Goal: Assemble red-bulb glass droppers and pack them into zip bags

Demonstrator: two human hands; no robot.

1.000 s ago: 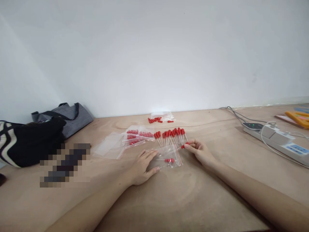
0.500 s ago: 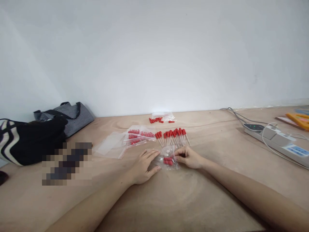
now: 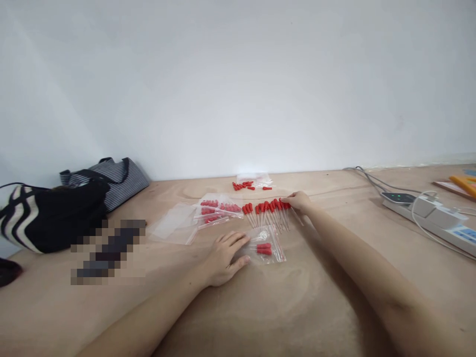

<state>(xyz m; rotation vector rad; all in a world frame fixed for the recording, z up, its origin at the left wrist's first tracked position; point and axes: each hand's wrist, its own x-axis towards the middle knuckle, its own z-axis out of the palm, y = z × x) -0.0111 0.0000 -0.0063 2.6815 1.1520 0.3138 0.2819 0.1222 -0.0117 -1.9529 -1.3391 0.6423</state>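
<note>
A clear zip bag [image 3: 277, 253] with red-bulbed droppers in it lies flat on the wooden table. My left hand [image 3: 226, 258] rests on the bag's left end, fingers spread. Behind the bag stretches a row of droppers with red bulbs [image 3: 265, 207] and clear stems pointing toward me. At the row's right end, my right hand [image 3: 299, 202] pinches the red bulb of a dropper. Left of the row are filled bags of red droppers [image 3: 210, 210], partly overlapping flat, clear bags [image 3: 173, 223].
Near the wall lie loose red bulbs [image 3: 241, 186] and clear stems on a bag. At left are a black bag [image 3: 70, 218], a striped bag [image 3: 119, 183] and a pixelated dark object [image 3: 111, 250]. A power strip [image 3: 431, 213] with cables is at right.
My right hand has let go of the zip bag and moved back to the right end of the dropper row, where it has taken hold of a bulb. My left hand has stayed on the bag.
</note>
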